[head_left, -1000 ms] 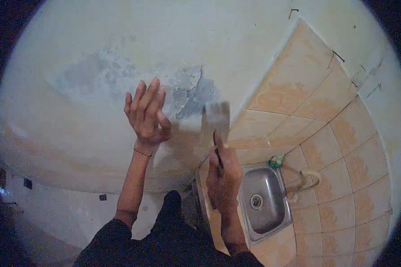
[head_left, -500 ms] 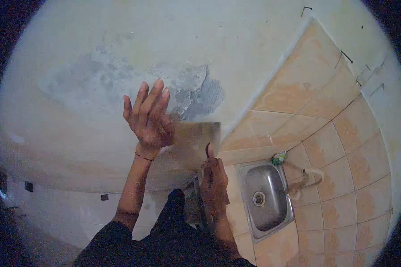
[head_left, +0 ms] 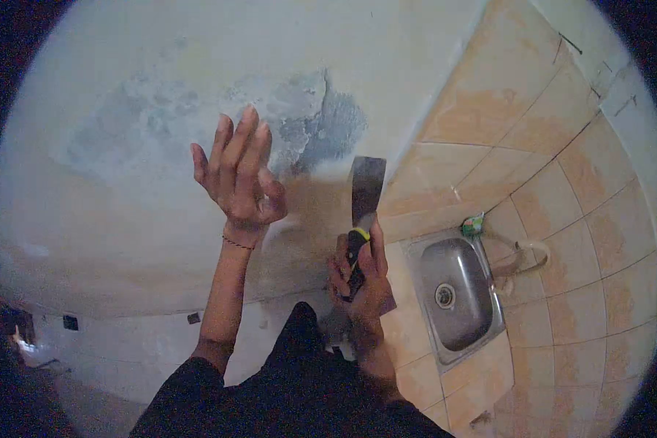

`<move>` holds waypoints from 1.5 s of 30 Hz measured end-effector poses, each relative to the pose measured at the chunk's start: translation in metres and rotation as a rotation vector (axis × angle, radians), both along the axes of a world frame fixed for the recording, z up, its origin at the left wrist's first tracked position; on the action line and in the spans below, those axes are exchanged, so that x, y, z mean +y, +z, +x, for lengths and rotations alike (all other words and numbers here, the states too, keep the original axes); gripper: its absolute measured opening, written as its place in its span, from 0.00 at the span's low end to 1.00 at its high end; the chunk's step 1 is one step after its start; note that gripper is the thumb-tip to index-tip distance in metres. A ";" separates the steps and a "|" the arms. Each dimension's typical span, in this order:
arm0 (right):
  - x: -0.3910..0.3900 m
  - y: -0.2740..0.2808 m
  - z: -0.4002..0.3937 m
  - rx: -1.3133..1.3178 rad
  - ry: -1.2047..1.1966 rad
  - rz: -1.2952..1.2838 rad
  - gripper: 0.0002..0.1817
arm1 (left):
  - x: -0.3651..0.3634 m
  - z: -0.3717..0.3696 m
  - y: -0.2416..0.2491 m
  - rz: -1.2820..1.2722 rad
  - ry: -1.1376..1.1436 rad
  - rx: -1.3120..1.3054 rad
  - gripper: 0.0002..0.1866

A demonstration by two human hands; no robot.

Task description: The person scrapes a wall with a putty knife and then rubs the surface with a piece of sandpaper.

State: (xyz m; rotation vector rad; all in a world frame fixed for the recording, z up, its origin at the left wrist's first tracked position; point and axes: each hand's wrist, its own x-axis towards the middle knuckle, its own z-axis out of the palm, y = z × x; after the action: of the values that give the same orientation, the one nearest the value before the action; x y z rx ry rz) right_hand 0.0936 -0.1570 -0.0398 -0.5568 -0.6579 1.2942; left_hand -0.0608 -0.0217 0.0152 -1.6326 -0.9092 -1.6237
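Right of centre, your right hand (head_left: 374, 288) grips the scraper (head_left: 368, 182), likely light and stiff, by its handle (head_left: 353, 252), the sensible hold, while your left hand (head_left: 242, 186) has loosely spread fingers.

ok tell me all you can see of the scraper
The scraper has a flat, straight-ended, dark grey, metal-looking blade and a black handle with a yellow band. The right hand grips the handle. The blade points toward the view's top, near the tiles; whether it touches the wall is unclear.
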 end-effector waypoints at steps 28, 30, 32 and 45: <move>0.008 0.011 0.015 0.469 0.250 0.010 0.27 | 0.001 0.004 -0.002 0.036 -0.028 -0.014 0.21; 0.007 0.014 0.015 0.443 0.244 -0.010 0.28 | 0.002 0.002 -0.002 0.036 -0.032 -0.006 0.20; 0.003 0.013 0.013 0.353 0.198 -0.060 0.28 | 0.001 0.002 -0.001 0.030 -0.025 0.001 0.21; 0.005 0.014 0.022 0.381 0.165 -0.094 0.27 | 0.005 0.007 -0.001 0.051 0.011 -0.010 0.22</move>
State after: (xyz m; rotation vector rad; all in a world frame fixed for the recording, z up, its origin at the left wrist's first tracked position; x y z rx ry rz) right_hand 0.1158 -0.1518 -0.0256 -0.3215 -0.3320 1.5423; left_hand -0.0539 -0.0166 0.0139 -1.5832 -0.8733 -1.6359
